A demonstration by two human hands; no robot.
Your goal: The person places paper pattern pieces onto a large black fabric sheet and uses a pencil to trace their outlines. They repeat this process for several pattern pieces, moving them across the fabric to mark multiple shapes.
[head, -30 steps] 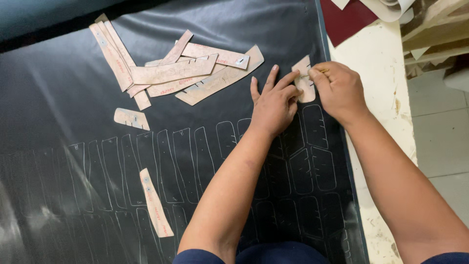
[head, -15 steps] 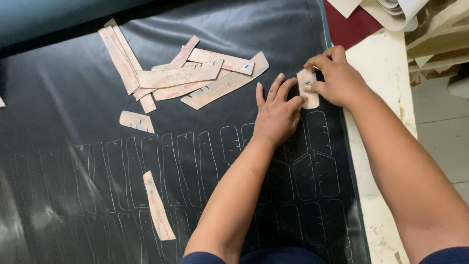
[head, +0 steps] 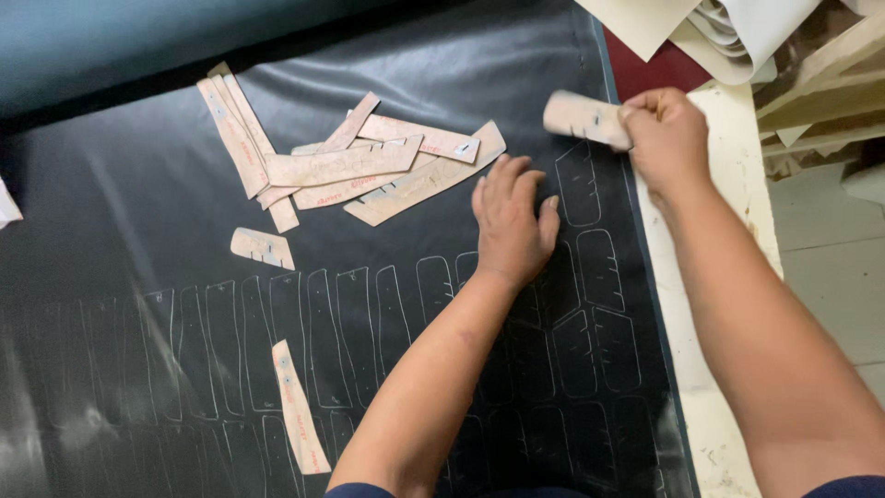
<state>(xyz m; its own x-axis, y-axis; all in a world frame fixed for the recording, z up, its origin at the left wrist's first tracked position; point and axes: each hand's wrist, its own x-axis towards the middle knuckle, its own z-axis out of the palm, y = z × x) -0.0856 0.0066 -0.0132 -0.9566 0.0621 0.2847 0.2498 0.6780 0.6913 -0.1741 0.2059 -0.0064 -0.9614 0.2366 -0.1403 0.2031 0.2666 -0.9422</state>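
Two hands: right hand (head: pixel 666 138) pinches a stiff tan card template (head: pixel 584 117); left hand (head: pixel 513 219) lies flat, grip empty, on glossy black sheet (head: pixel 138 203).

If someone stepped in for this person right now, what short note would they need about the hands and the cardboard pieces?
Left hand: flat on the black sheet, holding nothing.
Right hand: grip closed on a small cardboard pattern, lifted near the sheet's right edge.
Pile of patterns lies at the top middle; one short piece below it, one long piece near the bottom.
Done: rows of outlines are traced across the sheet.
Left: the upper part of the sheet has no outlines.
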